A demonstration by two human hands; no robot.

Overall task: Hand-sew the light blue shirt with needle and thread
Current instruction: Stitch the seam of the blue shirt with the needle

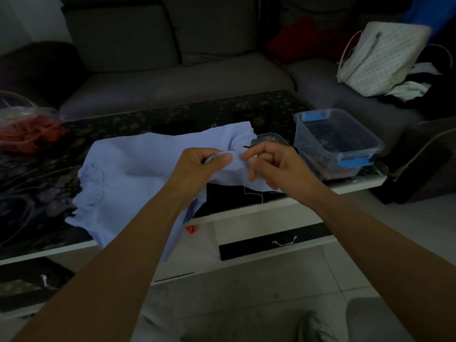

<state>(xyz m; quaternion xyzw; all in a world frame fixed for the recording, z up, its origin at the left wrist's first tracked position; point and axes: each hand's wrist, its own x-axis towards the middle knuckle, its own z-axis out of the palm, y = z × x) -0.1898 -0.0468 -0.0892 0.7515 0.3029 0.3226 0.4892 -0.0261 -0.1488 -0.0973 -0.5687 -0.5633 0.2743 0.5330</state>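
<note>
The light blue shirt (128,166) lies spread over the dark patterned table (44,193), its near edge hanging off the front. My left hand (199,166) grips a bunched fold of the shirt, thumb pressed on top. Just to its right, my right hand (274,166) pinches at the same fold with thumb and forefinger; the needle itself is too small to make out. A thin white thread (254,192) dangles below the cloth under my right hand.
A clear plastic box with blue latches (338,141) stands at the table's right end, with a smaller clear container (270,138) beside it. A clear container with red contents (27,129) sits far left. A grey sofa (172,77) with a pale bag (380,60) lies behind.
</note>
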